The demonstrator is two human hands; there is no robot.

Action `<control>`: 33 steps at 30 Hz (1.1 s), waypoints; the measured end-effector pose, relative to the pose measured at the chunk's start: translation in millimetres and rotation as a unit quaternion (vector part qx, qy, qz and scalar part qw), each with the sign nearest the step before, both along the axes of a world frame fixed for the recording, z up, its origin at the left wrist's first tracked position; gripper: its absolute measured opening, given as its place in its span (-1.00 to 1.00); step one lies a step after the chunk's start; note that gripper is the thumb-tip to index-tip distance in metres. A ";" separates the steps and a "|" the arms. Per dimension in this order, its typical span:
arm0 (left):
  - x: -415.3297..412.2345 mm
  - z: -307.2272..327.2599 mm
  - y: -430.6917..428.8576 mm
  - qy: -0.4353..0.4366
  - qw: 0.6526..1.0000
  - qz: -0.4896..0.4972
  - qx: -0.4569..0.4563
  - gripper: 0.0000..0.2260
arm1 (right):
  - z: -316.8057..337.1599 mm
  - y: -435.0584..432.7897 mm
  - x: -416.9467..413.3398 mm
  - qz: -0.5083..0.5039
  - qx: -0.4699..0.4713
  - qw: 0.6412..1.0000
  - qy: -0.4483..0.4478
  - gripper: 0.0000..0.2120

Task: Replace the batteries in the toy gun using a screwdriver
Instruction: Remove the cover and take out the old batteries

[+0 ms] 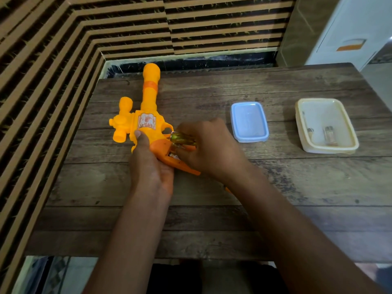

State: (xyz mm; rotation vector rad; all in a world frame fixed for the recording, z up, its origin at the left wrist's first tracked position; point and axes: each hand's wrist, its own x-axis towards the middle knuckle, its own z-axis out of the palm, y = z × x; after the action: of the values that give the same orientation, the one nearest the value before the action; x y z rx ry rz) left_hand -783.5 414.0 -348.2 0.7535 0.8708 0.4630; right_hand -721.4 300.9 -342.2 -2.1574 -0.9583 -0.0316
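Note:
A yellow toy gun (148,107) lies flat on the wooden table (212,219), barrel pointing away from me. Its orange grip (164,148) has the battery compartment open. My left hand (151,168) clamps the grip from the near side, thumb pressed on the yellow body. My right hand (210,149) holds a greenish-gold battery (182,138) over the open compartment, fingertips at the opening. A bit of orange, maybe the screwdriver handle (228,190), peeks out under my right wrist. No more of it shows.
A blue lid (249,122) lies right of my hands. Further right stands a cream plastic box (327,126) with two batteries (329,135) in it. A striped wall runs along the table's left and far sides. The table's near edge is just below my forearms.

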 end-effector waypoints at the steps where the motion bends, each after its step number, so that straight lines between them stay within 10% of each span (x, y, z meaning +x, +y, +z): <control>1: 0.2 0.3 0.0 0.002 1.000 -0.001 0.001 -0.66 | 1.3 0.8 -1.5 -0.010 0.027 1.000 0.003 -0.85; 6: -1.1 -3.9 1.6 0.005 1.000 0.000 0.010 -0.59 | 6.6 4.4 -3.1 -0.094 0.122 0.988 -0.023 -0.87; 13: -1.2 -10.7 5.3 0.015 0.999 0.021 0.025 -0.57 | -0.6 8.7 3.0 -0.086 -0.103 0.991 0.014 -0.93; 20: -1.4 -6.1 3.9 0.016 0.998 0.036 0.053 -0.62 | -4.6 8.0 7.7 -0.093 -0.128 0.986 0.050 -0.80; 33: -4.0 -5.5 3.9 0.009 0.997 0.015 0.081 -0.62 | 8.0 0.6 -0.3 -0.012 0.191 0.981 0.007 -0.82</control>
State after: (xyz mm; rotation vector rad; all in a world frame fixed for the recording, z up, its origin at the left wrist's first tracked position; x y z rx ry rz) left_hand -787.4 418.0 -353.7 0.8954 0.8699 0.5598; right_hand -721.7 301.5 -334.3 -1.8120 -0.8404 -0.1966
